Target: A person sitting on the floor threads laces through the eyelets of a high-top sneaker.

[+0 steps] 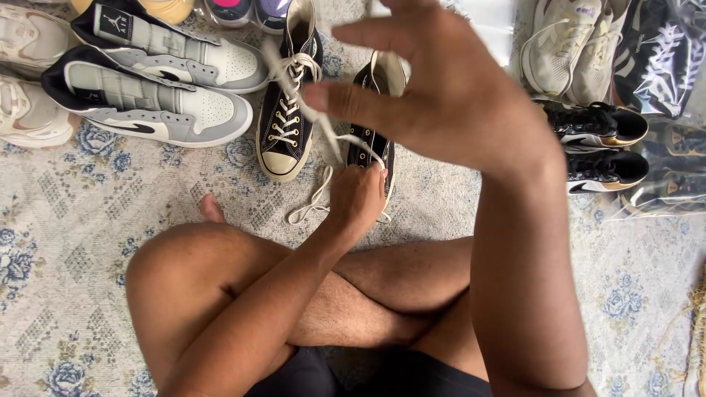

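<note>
I sit cross-legged on a patterned rug. A black high-top sneaker [376, 82] with a cream toe lies in front of my legs. My left hand [357, 195] is closed over its front end, where the lacing is. A white lace [331, 136] runs taut from there up and left, across the fingertips of my raised right hand [441, 95]. That hand is blurred, its fingers spread, and appears to hold the lace. A loose loop of lace [309, 206] lies on the rug. The matching laced black sneaker [287, 110] stands just to the left.
A pair of grey, white and black high-tops [184, 103] lies at upper left, beside pale shoes [26, 110]. White sneakers [566, 44] and black-and-gold shoes [603, 125] sit at right, next to shoes in clear plastic bags [662, 59]. The floral rug [73, 220] covers the floor.
</note>
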